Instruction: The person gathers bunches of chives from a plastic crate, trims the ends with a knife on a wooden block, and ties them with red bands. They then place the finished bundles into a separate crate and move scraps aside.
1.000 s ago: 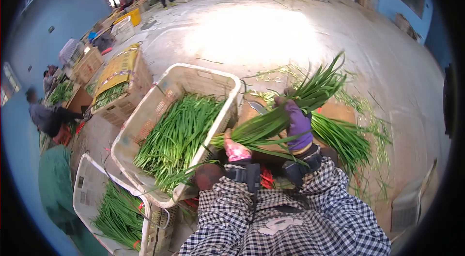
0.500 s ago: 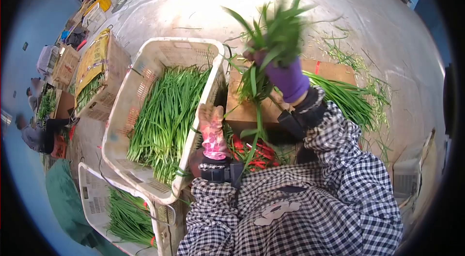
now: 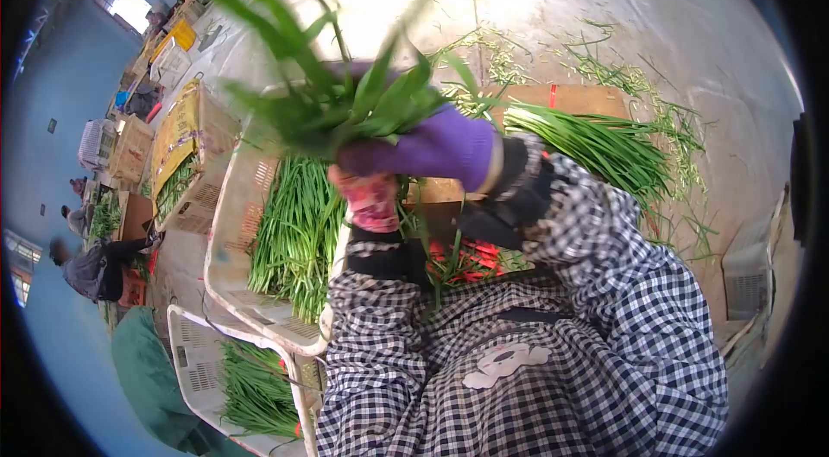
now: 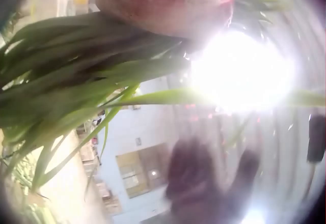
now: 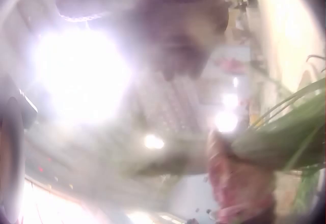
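A blurred bunch of green leaves fans out above the big crate in the head view. The purple-gloved right hand grips it, with leaves spreading past its fingers. Directly below is the left hand in a pink patterned glove, its fingers partly covered by the right one. The right wrist view shows the left hand curled against the green stalks. In the left wrist view, leaves trail beneath the left hand's pink glove.
A white crate holds loose greens; a lower crate has more. Right of the hands, a green bundle lies on a brown board. Red ties are near the lap. Trimmings litter the floor; people sit at left.
The right hand has swung left with the bunch, from over the board to above the left hand and crate. The left hand has risen slightly and now meets it.
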{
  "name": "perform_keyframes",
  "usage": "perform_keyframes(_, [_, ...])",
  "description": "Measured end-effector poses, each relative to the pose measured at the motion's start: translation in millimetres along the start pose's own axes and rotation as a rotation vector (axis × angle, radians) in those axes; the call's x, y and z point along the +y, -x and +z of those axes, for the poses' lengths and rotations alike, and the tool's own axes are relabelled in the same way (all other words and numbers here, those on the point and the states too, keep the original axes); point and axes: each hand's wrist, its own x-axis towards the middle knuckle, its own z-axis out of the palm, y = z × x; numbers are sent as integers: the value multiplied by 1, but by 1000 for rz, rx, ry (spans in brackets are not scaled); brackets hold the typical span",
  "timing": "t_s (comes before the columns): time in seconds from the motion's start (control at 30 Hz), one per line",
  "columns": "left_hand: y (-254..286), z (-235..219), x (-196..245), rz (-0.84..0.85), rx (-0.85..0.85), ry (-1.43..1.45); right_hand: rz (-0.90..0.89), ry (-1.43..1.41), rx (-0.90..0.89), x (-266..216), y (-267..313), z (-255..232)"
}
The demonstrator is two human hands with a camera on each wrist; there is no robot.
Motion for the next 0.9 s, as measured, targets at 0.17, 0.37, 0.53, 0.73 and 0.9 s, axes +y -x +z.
perform_keyframes(0.17, [-14, -55, 70, -316, 423, 731, 465, -217, 513, 34, 121, -51])
perform_keyframes(0.37, [6, -37, 97, -473, 438, 1127, 481, -422, 140, 43, 189, 41])
perform_keyframes(0.53, [17, -23, 101, -227, 324, 1185, 665, -79, -302, 23, 202, 10])
perform_keyframes(0.73, [6, -46, 76, -372, 326, 1141, 1371, 14, 77, -116, 280, -116])
perform_keyframes(0.9, [8, 23, 101, -355, -521, 1779, 1237, 949, -40, -177, 295, -125])
